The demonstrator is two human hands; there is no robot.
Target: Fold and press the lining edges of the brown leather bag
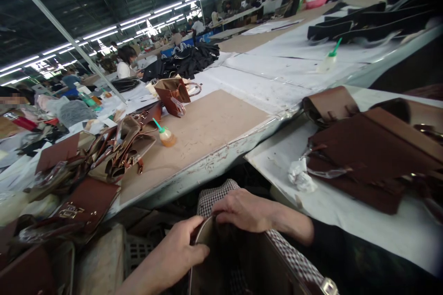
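An open brown handbag [287, 267] lies across my lap, its dark inside facing up and a metal clasp showing at its lower right. My left hand [180, 249] grips the bag's left edge, thumb inside and fingers outside. At the top corner of the same opening, my right hand [242, 209] is closed on the rim, with the fingertips partly hidden inside. Checked cloth [218, 191] shows behind and beside the bag.
Brown bags are piled on the left of the table [214, 120], near a glue bottle [167, 136] with a green nozzle. Another brown bag [180, 94] stands behind. More bag pieces [374, 147] lie on the right table. Other people work in the background.
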